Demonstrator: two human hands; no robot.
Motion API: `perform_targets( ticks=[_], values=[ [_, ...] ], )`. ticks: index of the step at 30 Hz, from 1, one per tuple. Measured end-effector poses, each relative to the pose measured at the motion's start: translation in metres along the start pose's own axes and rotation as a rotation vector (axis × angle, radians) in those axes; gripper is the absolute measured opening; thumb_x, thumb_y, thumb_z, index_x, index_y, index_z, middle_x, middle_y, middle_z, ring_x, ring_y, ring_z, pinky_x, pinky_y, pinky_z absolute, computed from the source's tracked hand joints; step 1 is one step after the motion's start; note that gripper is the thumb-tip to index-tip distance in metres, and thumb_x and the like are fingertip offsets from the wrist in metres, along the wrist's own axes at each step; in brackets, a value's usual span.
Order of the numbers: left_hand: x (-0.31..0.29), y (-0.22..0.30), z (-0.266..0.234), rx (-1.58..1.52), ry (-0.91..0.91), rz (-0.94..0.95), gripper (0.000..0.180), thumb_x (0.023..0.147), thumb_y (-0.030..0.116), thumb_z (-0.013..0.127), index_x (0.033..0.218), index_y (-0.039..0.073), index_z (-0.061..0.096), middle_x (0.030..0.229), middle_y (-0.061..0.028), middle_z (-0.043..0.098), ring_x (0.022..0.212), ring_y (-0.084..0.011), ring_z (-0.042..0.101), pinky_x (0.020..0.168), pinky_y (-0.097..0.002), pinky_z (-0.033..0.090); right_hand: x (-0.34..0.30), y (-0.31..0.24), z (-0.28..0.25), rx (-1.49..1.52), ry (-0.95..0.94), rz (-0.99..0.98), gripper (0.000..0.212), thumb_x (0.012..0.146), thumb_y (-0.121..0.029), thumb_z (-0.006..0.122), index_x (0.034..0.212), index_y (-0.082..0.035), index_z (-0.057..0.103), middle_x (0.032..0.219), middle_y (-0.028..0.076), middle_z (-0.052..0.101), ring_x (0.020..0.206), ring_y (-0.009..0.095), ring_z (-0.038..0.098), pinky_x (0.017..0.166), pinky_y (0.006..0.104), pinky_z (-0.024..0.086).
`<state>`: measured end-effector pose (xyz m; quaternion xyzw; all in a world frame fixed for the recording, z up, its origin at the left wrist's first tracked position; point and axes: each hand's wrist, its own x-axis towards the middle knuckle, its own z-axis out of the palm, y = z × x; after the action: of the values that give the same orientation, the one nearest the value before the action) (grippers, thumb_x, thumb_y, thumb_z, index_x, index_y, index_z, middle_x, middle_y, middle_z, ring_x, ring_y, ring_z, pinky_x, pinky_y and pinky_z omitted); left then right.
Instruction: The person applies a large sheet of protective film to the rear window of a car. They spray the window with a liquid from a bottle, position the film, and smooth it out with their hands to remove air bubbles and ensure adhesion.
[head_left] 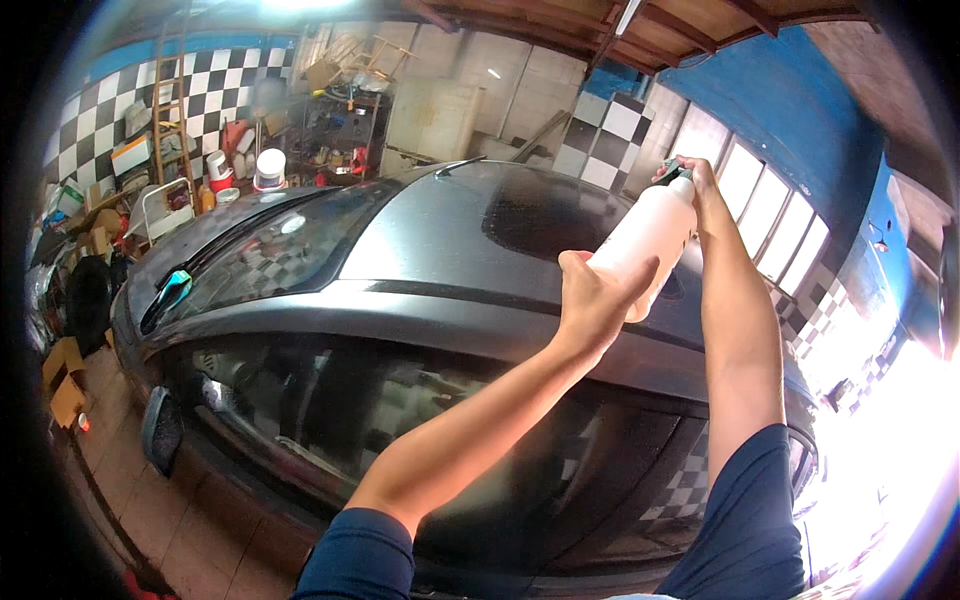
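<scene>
2 bare forearms lead to a bare left hand (592, 300) and a bare right hand (697, 176), each upper arm covered by a short, dark navy blue sleeve (355, 556).

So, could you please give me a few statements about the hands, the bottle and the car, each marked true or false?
1. The left hand grips the white bottle from below. True.
2. The right hand rests on the car roof. False: it is at the bottle's top.
3. The car is red. False: it is grey.
4. A blue cloth lies by the windscreen. True.
5. The bottle stands on the floor. False: both hands hold it above the roof.
</scene>
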<state>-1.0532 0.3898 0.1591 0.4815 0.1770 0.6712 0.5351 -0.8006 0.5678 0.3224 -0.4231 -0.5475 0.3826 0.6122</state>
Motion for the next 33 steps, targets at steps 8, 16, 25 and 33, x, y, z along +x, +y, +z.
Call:
perform_targets(
  ticks=[8, 16, 25, 33],
  values=[
    [-0.015, 0.004, -0.037, 0.061, 0.07, 0.028, 0.073, 0.072, 0.038, 0.078, 0.104, -0.009, 0.032, 0.104, -0.023, 0.043, 0.095, -0.0248, 0.053, 0.076, -0.0313, 0.048, -0.01, 0.021, 0.067, -0.004, -0.12, 0.072, 0.023, 0.084, -0.02, 0.047, 0.094, 0.001, 0.051, 0.079, 0.019, 0.062, 0.07, 0.034, 0.064, 0.064, 0.0462, 0.054],
    [-0.098, 0.006, -0.037, 0.212, 0.204, 0.141, 0.07, 0.079, 0.04, 0.074, 0.109, -0.008, 0.032, 0.103, -0.0176, 0.049, 0.093, -0.0188, 0.054, 0.079, -0.0295, 0.047, -0.071, 0.025, 0.129, -0.041, -0.348, 0.145, 0.024, 0.083, -0.022, 0.055, 0.094, 0.0, 0.054, 0.077, 0.016, 0.062, 0.073, 0.027, 0.065, 0.057, 0.0354, 0.054],
    [-0.253, -0.028, 0.036, -0.012, 0.131, 0.257, 0.076, 0.079, 0.018, 0.076, 0.125, -0.005, 0.019, 0.118, -0.0176, 0.04, 0.105, -0.0199, 0.049, 0.091, -0.0334, 0.041, -0.23, -0.007, 0.111, -0.003, -0.365, 0.168, 0.02, 0.087, -0.014, 0.053, 0.093, 0.006, 0.054, 0.083, 0.017, 0.061, 0.069, 0.027, 0.065, 0.062, 0.0359, 0.057],
    [-0.367, -0.082, 0.131, -0.141, -0.268, -0.099, 0.071, 0.081, 0.017, 0.073, 0.126, -0.004, 0.022, 0.119, -0.0159, 0.037, 0.107, -0.0213, 0.046, 0.092, -0.0333, 0.041, -0.391, -0.036, -0.097, -0.095, 0.121, 0.036, 0.029, 0.087, -0.023, 0.053, 0.097, 0.004, 0.058, 0.079, 0.015, 0.065, 0.07, 0.024, 0.067, 0.071, 0.0338, 0.057]
  ],
)
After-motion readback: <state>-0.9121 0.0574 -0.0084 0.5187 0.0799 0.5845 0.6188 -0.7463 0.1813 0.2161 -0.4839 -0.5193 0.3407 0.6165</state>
